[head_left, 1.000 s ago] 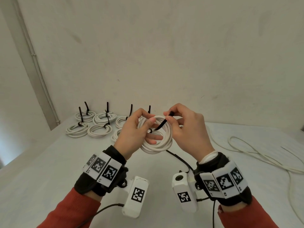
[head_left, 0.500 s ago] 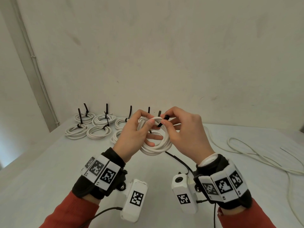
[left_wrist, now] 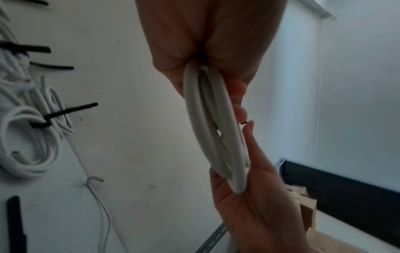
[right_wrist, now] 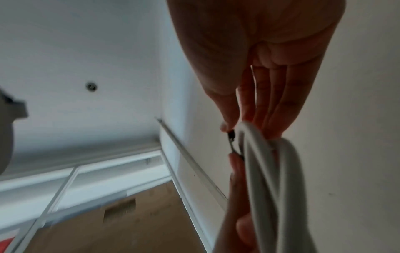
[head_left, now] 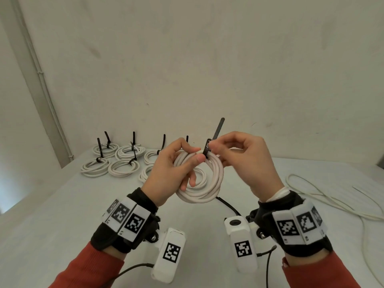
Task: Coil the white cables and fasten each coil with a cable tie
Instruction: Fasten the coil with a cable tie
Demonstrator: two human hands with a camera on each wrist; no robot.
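Observation:
I hold a coil of white cable upright above the table, seen edge-on in the left wrist view. My left hand grips the coil's top left, thumb pressed on the strands. A black cable tie loops round the top of the coil, and its tail points up and to the right. My right hand pinches the tie at its head between thumb and forefinger. In the right wrist view the tie shows beside the coil.
Several tied coils with black tails lie at the table's back left. Loose white cable sprawls over the right side. A spare black tie lies below the coil. The wall stands close behind the table.
The tie lay slanted across the coil; now it loops round the top strands and its tail sticks up past my right fingers. Both hands stayed in place.

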